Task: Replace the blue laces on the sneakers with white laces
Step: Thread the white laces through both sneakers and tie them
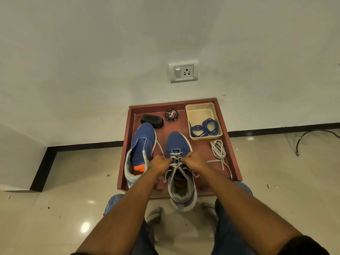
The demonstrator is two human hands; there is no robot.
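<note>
The step in hand seems to be the threading of a white lace (pixel 175 159) through the right shoe (pixel 179 162), which stands on the red tray (pixel 233 144) at about 6 o'clock, its heel over the near edge. The left hand (pixel 160 163) and the right hand (pixel 193 161) are at the two sides of the eyelets, fingers curled, and each appears to pinch the lace; the fingertips are hidden, so this is my judgement. Several crossings are already made near the toe, the upper eyelets are still open. The next move probably calls for pulling both ends even and then passing them through the next pair of eyelets. I count two shoes: the left shoe (pixel 141 150) at 9 o'clock has no lace. There are two blue laces (pixel 206 127), coiled in the one beige box (pixel 200 111) at 1 o'clock. One spare white lace (pixel 218 149) lies at 3 o'clock. One polish tin (pixel 171 115) and one black brush (pixel 152 121) are at 11 to 12 o'clock.
</note>
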